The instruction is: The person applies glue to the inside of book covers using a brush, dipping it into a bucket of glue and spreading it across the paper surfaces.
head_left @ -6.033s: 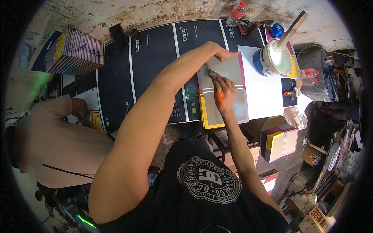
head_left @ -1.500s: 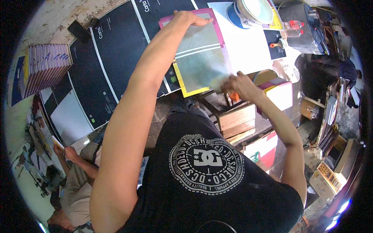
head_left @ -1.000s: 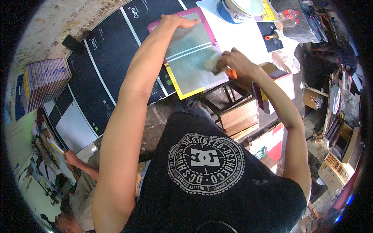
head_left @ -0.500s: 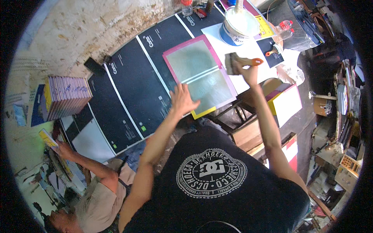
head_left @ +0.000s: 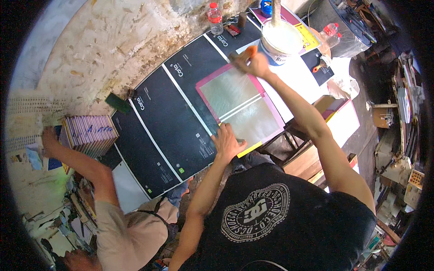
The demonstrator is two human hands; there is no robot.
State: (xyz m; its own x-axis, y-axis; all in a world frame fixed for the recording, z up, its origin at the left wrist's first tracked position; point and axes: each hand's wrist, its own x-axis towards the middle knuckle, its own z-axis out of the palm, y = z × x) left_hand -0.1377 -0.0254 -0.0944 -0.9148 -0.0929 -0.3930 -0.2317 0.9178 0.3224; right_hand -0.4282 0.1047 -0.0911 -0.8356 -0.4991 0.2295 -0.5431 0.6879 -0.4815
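Note:
A cover sheet with grey boards [head_left: 226, 92] and pink and yellow margins lies on the black-covered table [head_left: 167, 135]. My left hand [head_left: 228, 142] rests on its near left edge, fingers spread, holding nothing. My right hand [head_left: 258, 66] grips a wide paintbrush [head_left: 239, 61] with an orange handle tip. The brush is at the sheet's far end; its bristles are partly blurred, so contact is hard to make out. Just beyond my right hand stands a white and blue bucket [head_left: 280, 38] of whitish paste, with a stick [head_left: 276, 11] upright in it.
At the left, a co-worker's arm [head_left: 81, 158] reaches beside a stack of books [head_left: 90, 133]. A clear bottle with a red cap [head_left: 214, 20] stands by the wall. Another brush [head_left: 322, 63] lies on a dark sheet at the right. A box [head_left: 339, 117] sits below the table's right side.
My right hand has carried the brush leftward and away, from the sheet's right side to its far end. My left hand stays on the edge. The co-worker's hand has moved up toward the books.

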